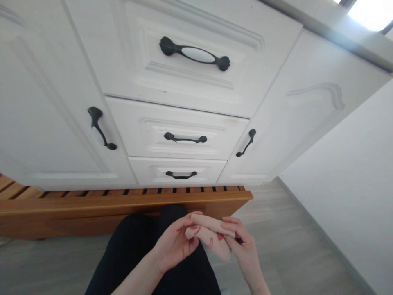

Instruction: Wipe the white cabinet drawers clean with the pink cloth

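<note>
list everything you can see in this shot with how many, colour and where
drawers: 3, white, stacked in the middle
doors: 2, white, one either side of the drawers
handles: 5, black, some with white inlay, one per drawer and door
countertop: 1, pale, upper right
bright patch: 1, white, top right corner
slatted frame: 1, orange-brown wood, in front of the drawers' foot
wall: 1, white, right
skirting: 1, grey, along the wall's foot
floor: 1, grey, bottom
sock: one or a pair, can't tell, pale pink with red marks, between the hands
legs: 2, black-clad, bottom centre
left hand: 1, bare, at the sock's left end
right hand: 1, bare, gripping its right end
</note>
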`<act>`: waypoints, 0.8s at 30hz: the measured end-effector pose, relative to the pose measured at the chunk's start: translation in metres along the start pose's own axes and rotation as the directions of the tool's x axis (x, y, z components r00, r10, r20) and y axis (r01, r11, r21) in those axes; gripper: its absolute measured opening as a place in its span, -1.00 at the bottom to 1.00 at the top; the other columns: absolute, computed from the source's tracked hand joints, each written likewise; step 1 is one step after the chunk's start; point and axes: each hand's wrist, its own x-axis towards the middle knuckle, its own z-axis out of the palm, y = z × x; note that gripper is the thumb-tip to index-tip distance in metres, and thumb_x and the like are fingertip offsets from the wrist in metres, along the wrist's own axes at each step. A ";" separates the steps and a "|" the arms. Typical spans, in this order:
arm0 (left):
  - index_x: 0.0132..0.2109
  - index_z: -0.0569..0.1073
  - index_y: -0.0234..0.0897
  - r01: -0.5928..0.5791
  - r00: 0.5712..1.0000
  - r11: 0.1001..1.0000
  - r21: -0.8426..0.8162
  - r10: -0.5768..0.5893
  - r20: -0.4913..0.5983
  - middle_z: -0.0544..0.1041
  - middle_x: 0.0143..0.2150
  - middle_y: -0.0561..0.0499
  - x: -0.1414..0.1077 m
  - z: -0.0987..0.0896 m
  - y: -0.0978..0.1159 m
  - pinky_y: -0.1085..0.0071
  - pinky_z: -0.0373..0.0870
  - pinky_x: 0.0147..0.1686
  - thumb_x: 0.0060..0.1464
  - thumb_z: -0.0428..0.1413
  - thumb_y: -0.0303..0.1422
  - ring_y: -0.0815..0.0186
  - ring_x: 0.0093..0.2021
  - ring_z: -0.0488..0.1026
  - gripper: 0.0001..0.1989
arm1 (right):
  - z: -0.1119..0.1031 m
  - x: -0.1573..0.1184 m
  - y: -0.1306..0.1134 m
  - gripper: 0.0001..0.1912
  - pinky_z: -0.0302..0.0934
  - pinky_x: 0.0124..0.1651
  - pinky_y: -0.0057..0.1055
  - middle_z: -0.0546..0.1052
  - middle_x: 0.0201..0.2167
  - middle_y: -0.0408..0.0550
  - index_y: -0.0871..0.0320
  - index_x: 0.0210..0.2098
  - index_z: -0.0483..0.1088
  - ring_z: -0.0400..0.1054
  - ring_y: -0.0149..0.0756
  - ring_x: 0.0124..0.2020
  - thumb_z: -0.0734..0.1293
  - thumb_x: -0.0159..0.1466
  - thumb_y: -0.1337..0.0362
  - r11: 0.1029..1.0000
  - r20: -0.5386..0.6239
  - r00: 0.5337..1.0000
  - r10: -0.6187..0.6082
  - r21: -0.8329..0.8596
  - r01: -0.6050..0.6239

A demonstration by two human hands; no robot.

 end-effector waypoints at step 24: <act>-0.11 0.43 -0.20 0.028 0.974 0.996 0.090 -0.007 -0.226 0.42 -0.43 0.15 0.011 -0.025 -0.006 0.58 0.36 -0.53 0.03 0.23 -0.48 0.47 -0.53 0.40 -0.74 | 0.014 0.000 0.003 -0.85 0.35 0.00 -0.27 0.52 -0.04 0.04 0.02 -0.28 0.60 0.42 -0.11 0.01 0.40 0.16 0.31 0.998 0.090 0.994 0.054 -0.046 -0.050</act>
